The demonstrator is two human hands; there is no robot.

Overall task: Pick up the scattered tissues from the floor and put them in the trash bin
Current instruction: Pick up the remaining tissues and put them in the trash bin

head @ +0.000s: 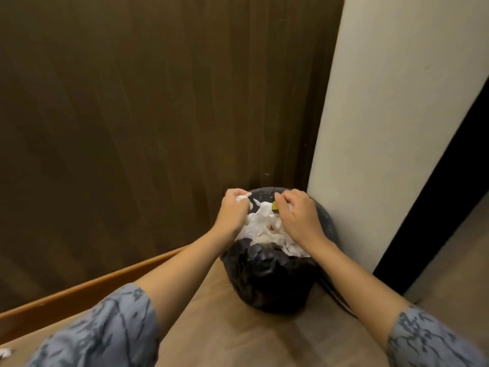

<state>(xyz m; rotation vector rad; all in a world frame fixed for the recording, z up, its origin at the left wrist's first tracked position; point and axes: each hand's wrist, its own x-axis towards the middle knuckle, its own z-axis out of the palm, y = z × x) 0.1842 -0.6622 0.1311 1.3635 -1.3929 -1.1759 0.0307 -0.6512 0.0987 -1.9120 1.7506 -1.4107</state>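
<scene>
Both hands hover over the round trash bin lined with a crumpled black plastic bag (267, 276): the left hand (234, 207) pinches a small white tissue wad (241, 198), and the right hand (297, 214) is curled, though what it grips I cannot tell. Beneath them crumpled white tissues (264, 229) fill the bin. It stands on brown wood-look flooring (225, 327) in a corner, dark brown wood panelling (158, 102) beyond the left hand, a cream wall (397, 128) beyond the right, and one stray white tissue (5, 353) far back left.

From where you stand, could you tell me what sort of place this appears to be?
Probably an indoor corner of a home or hotel room: a dark wood-panelled wall meets a cream wall, the floor is wood-look, and a small bag-lined trash bin full of tissues stands in the corner.
</scene>
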